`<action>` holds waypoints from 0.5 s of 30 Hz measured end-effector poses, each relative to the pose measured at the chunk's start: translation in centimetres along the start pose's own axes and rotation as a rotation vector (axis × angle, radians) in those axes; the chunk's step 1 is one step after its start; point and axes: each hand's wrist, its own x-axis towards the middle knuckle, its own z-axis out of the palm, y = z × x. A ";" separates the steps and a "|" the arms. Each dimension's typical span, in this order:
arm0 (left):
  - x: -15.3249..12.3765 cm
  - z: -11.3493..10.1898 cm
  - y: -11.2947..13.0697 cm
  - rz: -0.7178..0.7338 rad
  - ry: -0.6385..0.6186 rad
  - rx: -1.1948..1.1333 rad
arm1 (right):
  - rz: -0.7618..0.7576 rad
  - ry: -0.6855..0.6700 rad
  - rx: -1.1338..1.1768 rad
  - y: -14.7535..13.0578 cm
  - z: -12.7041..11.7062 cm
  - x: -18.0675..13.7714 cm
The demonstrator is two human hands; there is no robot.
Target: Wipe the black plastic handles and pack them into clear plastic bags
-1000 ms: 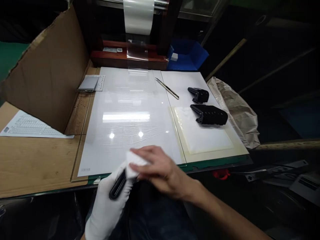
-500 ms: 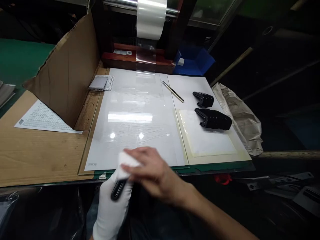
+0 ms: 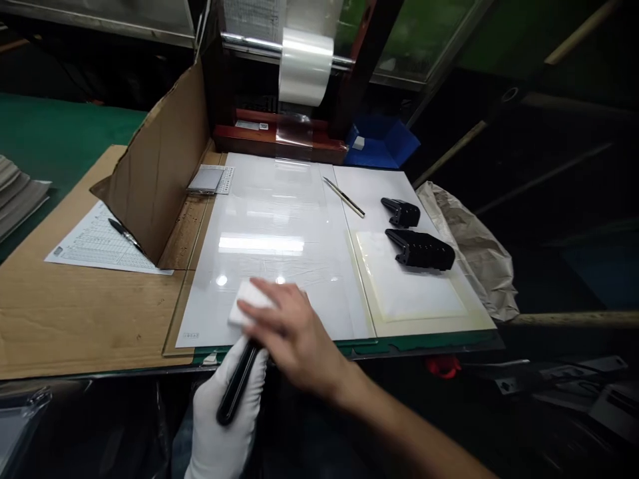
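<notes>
The right hand [image 3: 292, 336] has carried the white wipe [image 3: 247, 303] forward off the black handle [image 3: 238, 382] held in the gloved left hand [image 3: 229, 432], and the wipe now rests on the glossy white sheet [image 3: 279, 219] just beyond it. The head view has shifted, so a black pen [image 3: 124, 235] shows lying on the printed form [image 3: 94, 249] beside the cardboard flap [image 3: 160, 166].

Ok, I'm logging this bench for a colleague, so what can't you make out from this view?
Head view:
- where the black handle in the gloved left hand ends: hidden by the white pad and the bare right hand
- the figures on the printed form: too small to read
- the left wrist: cut off by the bottom edge
</notes>
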 end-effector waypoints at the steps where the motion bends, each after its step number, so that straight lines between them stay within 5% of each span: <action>1: -0.1 0.0 0.7 -0.011 0.029 0.025 | 0.053 0.005 0.030 0.1 0.0 2.0; 4: -0.4 -0.3 2.9 -0.021 0.085 0.063 | 0.118 0.033 0.090 0.3 -0.7 7.5; 7: -0.2 -0.9 4.1 -0.031 0.090 0.067 | 0.064 0.117 0.112 -0.5 -1.4 8.3; 10: 0.4 -1.2 4.2 -0.112 0.114 0.090 | -0.052 0.345 0.157 -0.5 -1.2 2.0; 13: 1.4 -0.3 4.5 -0.154 0.056 0.047 | -0.169 0.530 0.067 2.0 -0.5 -8.5; 15: 2.1 1.2 5.3 -0.153 -0.034 -0.012 | -0.034 0.643 -0.003 5.1 0.1 -15.2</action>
